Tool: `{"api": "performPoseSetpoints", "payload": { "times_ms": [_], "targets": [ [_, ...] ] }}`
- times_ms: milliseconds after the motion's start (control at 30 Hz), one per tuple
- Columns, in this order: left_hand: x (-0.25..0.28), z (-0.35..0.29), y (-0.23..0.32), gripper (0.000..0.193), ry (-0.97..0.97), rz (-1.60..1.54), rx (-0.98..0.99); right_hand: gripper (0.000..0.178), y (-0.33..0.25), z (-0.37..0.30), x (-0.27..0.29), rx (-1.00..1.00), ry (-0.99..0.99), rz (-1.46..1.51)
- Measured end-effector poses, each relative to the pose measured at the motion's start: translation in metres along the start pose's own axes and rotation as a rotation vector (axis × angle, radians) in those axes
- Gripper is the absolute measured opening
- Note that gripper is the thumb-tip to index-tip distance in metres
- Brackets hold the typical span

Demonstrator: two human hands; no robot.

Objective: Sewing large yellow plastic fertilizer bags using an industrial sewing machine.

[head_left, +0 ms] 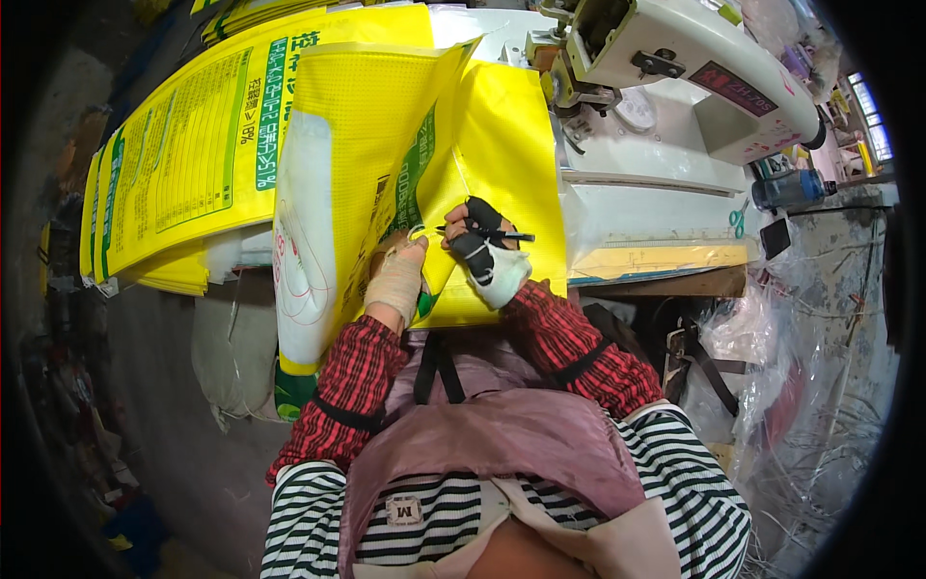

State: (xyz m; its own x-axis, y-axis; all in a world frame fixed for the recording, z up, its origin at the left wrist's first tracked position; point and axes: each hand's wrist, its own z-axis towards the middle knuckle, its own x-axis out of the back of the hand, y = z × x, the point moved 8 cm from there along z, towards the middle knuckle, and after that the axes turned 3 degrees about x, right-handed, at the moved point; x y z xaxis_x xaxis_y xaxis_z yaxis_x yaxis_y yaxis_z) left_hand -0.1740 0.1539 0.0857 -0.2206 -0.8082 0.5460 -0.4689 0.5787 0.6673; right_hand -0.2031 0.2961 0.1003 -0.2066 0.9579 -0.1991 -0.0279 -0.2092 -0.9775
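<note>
The yellow bag (371, 125) lies left of the white sewing machine (709, 43), long axis running near to far, pinched by the left hand (397, 272), while the right hand (482, 246), nearer that machine, grasps a black pen (516, 235) crosswise.

My yellow bag (410, 179) lies to the left of the sewing machine (666, 72), its near end reaching closer to me than the machine does. The panel nearest the machine is bare yellow and fairly flat, with soft creases; the part farther from the machine is lifted and slanted, showing a white area with red line drawing and a green printed band. My left hand (397, 275) pinches its edge. My right hand (482, 253) grips a slim black pen-like tool (511, 234), held sideways over the bag, one end pointing away from the machine.
</note>
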Motion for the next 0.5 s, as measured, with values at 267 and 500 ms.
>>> {"api": "performPoseSetpoints", "payload": {
  "times_ms": [267, 500],
  "targets": [
    [-0.001, 0.005, -0.001, 0.040, 0.052, 0.304, -0.089, 0.008, -0.012, -0.001, -0.008, -0.017, -0.029, -0.192],
    [0.001, 0.000, 0.006, 0.032, -0.012, 0.083, 0.004, 0.008, 0.003, -0.001, -0.007, -0.064, -0.006, -0.195]
  ]
}}
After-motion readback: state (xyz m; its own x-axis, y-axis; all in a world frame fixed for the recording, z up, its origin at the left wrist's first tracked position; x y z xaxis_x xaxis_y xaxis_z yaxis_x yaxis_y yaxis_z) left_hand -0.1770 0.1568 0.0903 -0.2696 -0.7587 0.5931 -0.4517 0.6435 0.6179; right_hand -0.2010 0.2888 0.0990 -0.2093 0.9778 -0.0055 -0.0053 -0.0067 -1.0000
